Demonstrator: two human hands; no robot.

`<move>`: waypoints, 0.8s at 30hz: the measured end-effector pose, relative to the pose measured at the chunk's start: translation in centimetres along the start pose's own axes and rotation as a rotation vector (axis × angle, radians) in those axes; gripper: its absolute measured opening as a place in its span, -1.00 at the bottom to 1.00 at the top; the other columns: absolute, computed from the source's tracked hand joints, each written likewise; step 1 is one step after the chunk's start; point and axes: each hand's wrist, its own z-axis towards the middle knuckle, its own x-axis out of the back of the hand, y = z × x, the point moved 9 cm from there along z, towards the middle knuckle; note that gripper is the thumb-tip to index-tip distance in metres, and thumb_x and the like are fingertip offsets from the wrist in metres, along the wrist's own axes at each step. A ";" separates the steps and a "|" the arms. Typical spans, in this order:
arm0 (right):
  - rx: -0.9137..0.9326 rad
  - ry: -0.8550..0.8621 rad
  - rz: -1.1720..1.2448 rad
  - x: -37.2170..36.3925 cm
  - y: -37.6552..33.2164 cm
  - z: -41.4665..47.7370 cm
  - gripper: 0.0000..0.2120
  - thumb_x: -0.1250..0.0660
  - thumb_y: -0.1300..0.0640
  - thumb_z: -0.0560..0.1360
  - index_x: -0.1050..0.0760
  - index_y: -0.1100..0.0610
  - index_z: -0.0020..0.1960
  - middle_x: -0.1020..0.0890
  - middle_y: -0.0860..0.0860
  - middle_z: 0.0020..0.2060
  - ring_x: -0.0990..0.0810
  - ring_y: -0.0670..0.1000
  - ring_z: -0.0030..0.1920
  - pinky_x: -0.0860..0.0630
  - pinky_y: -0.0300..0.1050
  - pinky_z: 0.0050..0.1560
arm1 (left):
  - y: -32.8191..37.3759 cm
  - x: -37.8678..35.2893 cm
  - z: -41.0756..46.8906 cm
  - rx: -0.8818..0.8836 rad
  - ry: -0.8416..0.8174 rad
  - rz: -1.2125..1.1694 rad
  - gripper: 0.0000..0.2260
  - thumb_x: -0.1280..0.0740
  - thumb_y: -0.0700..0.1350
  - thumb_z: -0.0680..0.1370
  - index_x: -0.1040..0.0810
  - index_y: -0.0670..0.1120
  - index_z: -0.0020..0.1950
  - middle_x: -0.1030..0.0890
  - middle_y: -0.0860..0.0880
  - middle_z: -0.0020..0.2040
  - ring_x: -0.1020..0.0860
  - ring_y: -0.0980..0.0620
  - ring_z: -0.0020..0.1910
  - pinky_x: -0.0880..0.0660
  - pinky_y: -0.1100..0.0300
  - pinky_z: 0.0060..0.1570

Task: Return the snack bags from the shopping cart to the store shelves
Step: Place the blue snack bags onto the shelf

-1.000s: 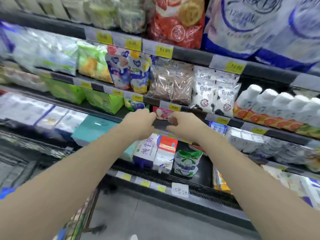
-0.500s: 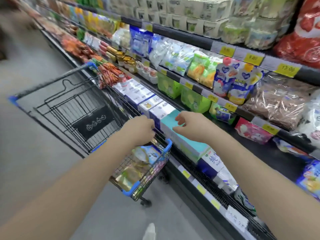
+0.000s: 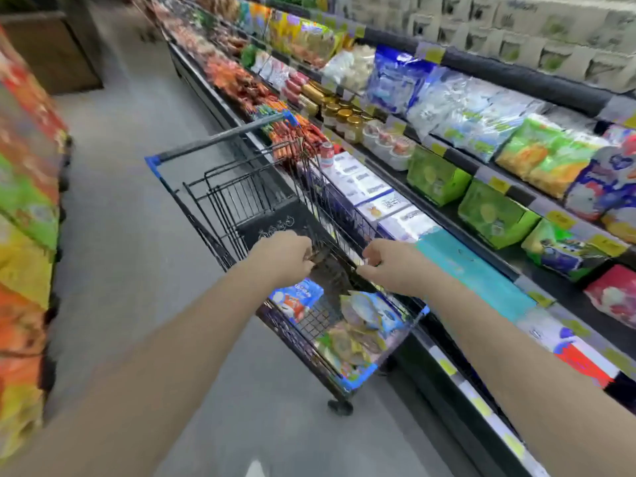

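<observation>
The shopping cart (image 3: 213, 201) stood parked close along the store shelves (image 3: 516, 86), which ran down its right side, presumably so that each bag had only a short way to travel from basket to shelf. The snack bags were in the near end of the cart: a blue, white and red bag (image 3: 297, 301) lay against the near left wall, and a heap of blue and yellow bags (image 3: 361, 325) filled the near right corner. The far end of the cart held nothing that could be made out.

Both arms reached forward over the near end of the cart. The left hand (image 3: 282, 256) hung above the basket with its fingers curled, knuckles up, the fingertips at something dark and brownish (a bag or merely the wire mesh, the blur made it impossible to say), so whether it held anything could not be told. The right hand (image 3: 385, 266) hovered over the cart's right rim, fingers bent downward and thumb pointing in towards the basket; whether it pinched anything could not be told either.

The two hands faced each other above the heap, a posture that suited picking up the next bag. A teal box (image 3: 461, 266) sat on the low shelf just right of the cart.
</observation>
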 end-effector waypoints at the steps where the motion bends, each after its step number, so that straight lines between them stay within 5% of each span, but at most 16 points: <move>1: -0.011 -0.005 -0.005 -0.6 -1.4 0.8 -0.64 -0.31 -0.05 0.60 -0.48 0.13 0.30 -0.62 0.05 0.17 -0.57 0.12 0.19 -0.51 -0.05 0.17 | -1.4 0.0 0.1 -0.013 0.009 0.005 -0.73 -0.22 0.04 0.60 -0.52 -0.01 0.25 -0.51 -0.09 0.17 -0.53 -0.14 0.14 -0.50 0.00 0.08; 14: -0.193 0.038 0.122 -6.7 -8.2 6.8 -0.67 -0.28 0.00 0.61 -0.49 0.06 0.34 -0.65 -0.04 0.15 -0.56 -0.02 0.03 -0.47 -0.14 0.01 | -15.5 -2.6 3.5 -0.119 -0.065 -0.047 -0.70 -0.22 0.07 0.60 -0.51 0.02 0.30 -0.53 -0.05 0.18 -0.53 -0.08 0.17 -0.51 -0.03 0.16; 24: -0.219 -0.078 0.117 -9.8 -6.2 19.0 -0.60 -0.30 -0.06 0.60 -0.46 0.08 0.37 -0.64 0.00 0.16 -0.61 0.06 0.11 -0.58 0.00 0.16 | -19.2 -5.4 13.8 -0.107 -0.185 -0.082 -0.74 -0.23 0.06 0.58 -0.53 0.02 0.22 -0.52 0.00 0.13 -0.52 -0.04 0.13 -0.52 -0.02 0.12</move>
